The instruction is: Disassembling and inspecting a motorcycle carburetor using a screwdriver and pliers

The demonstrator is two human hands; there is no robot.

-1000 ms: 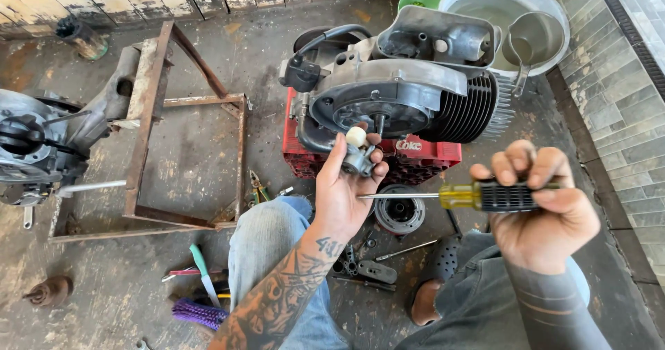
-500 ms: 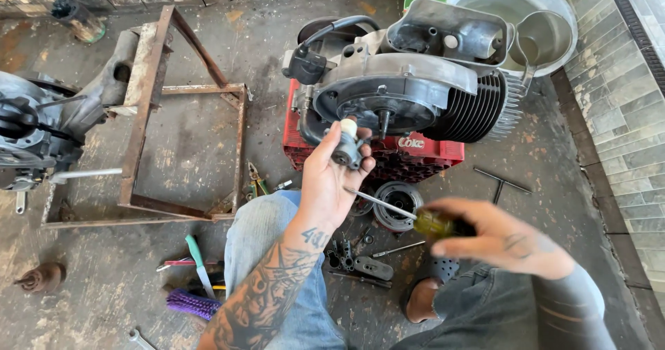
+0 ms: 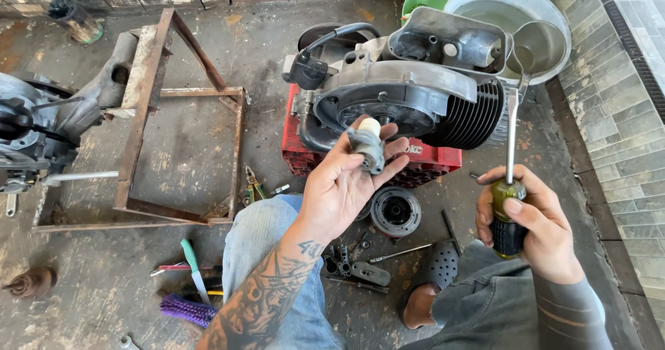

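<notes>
Left hand (image 3: pixel 343 184) is held palm-up at centre frame; a small grey metal part (image 3: pixel 367 147) with a cream-coloured cap is pinched between thumb and fingertips, fingers loosely curled around it, just in front of the engine (image 3: pixel 409 93) flywheel cover. Right hand (image 3: pixel 530 222) is closed fully round the dark and yellow-green handle of a screwdriver (image 3: pixel 509 177); the shaft points up toward 12 o'clock, its tip not clearly resolved against the metal basin (image 3: pixel 547 17). The engine sits on a red plastic crate (image 3: pixel 305 156); a round ribbed component (image 3: pixel 395 211) lies on the floor at 6 o'clock of the crate; a rusty steel frame (image 3: pixel 149 114) lies at 9 o'clock; pliers (image 3: pixel 251 184) and a purple brush (image 3: pixel 187 310) are near the knee.

Judgement: the part is best kept turned so its open end faces the eye; the pinch should stay firm, since a drop onto the gritty floor could foul it; the screwdriver is best kept upright and away from the part until it is needed.
</notes>
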